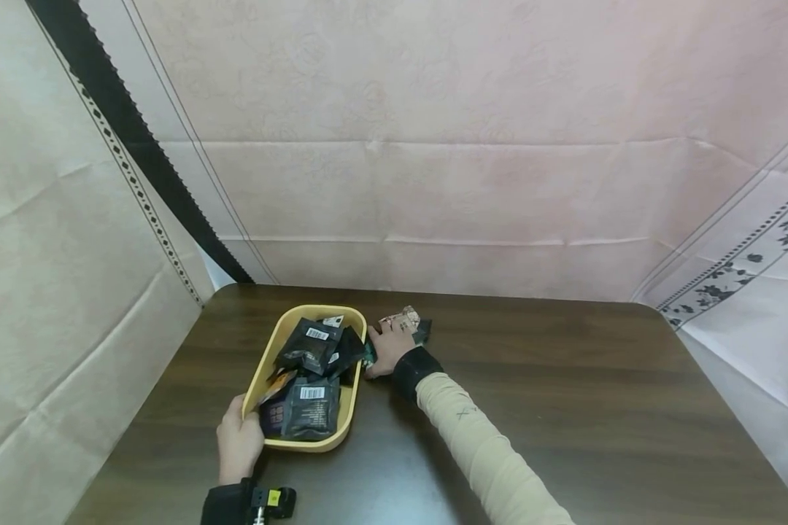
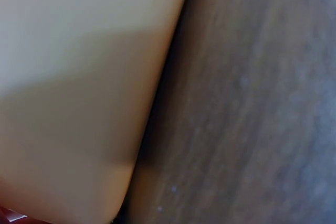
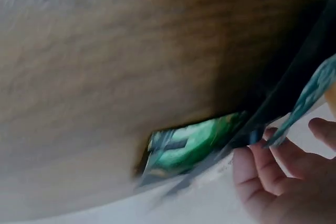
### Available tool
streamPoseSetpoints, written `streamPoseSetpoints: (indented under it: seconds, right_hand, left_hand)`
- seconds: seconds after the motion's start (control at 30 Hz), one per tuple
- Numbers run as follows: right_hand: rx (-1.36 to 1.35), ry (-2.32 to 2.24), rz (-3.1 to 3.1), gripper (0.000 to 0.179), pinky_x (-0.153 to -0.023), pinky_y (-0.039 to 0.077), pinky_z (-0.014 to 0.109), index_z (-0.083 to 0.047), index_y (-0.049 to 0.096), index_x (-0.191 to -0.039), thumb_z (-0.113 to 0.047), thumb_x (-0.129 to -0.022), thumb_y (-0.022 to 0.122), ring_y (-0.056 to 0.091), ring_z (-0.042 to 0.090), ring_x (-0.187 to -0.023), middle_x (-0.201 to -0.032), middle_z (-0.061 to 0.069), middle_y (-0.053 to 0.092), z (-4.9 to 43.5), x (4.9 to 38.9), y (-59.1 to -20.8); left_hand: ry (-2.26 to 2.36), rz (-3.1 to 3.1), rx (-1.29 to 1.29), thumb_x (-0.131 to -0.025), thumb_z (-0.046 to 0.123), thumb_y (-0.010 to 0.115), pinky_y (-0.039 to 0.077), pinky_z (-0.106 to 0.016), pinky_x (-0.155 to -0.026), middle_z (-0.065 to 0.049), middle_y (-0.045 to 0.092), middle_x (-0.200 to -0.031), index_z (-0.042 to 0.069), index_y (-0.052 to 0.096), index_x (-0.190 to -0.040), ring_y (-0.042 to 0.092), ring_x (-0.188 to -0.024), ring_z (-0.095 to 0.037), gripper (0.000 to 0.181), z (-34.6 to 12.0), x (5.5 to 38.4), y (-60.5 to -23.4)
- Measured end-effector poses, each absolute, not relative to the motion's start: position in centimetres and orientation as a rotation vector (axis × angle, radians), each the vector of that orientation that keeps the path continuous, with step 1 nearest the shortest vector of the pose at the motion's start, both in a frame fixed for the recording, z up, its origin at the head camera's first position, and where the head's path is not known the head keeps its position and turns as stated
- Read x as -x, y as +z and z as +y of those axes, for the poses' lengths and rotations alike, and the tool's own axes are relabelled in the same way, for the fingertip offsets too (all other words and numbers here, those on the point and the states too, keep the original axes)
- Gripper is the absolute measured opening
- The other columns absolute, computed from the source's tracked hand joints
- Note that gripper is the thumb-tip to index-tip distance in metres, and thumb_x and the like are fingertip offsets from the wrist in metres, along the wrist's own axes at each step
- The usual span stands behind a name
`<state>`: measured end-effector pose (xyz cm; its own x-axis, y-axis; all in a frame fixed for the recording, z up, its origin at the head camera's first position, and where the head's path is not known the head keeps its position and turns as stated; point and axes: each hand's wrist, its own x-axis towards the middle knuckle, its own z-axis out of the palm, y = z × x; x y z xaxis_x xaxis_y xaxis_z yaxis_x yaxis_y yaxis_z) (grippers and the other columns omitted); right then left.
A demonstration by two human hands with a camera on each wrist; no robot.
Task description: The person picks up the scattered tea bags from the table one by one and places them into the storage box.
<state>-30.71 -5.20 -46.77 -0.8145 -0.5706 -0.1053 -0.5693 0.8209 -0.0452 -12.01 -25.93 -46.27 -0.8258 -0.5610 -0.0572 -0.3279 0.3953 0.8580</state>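
Observation:
A yellow plastic basket holds several small dark packets, some with white barcode labels showing. At its near left corner my left hand grips the rim. The left wrist view shows mostly the basket's outer wall, with the fingers out of sight. Just right of the basket, my right hand holds a few packets over the table. In the right wrist view, the fingers are bent at their edges, and a green packet shows beyond them. How many packets it holds is hidden.
Basket and hands are at the left part of a dark brown wooden table with rounded far corners. Pale patterned cloth hangs behind the table and at both sides.

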Motion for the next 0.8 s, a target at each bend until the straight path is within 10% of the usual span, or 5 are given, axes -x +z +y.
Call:
streamPoseSetpoints:
  seconds: [0.3, 0.8]
  right_hand:
    - [0.884, -0.037, 3.014, 0.049, -0.067, 0.046, 0.051, -0.016, 0.061, -0.11, -0.034, -0.065, 0.069, 0.056, 0.026, -0.091, -0.098, 0.009, 0.06, -5.4, 30.4, -47.4]
    - [0.56, -0.388, 3.3, 0.026, -0.062, 0.048, 0.045, -0.015, 0.064, -0.103, -0.018, -0.079, 0.055, 0.057, 0.027, -0.083, -0.089, 0.009, 0.061, -2.4, 30.7, -44.6]
  left_hand:
    - [-1.409, -2.419, -0.788, -0.088, -0.002, 0.029, 0.031, -0.06, -0.09, -0.034, 0.046, -0.121, -0.009, 0.043, -0.121, 0.041, -0.111, -0.046, 0.037, -25.8, 12.1, -46.1]
    - [-1.399, -2.411, -0.742, -0.09, -0.001, 0.029, 0.033, -0.059, -0.087, -0.034, 0.046, -0.119, -0.009, 0.043, -0.121, 0.043, -0.106, -0.045, 0.036, -26.0, 12.0, -46.7]
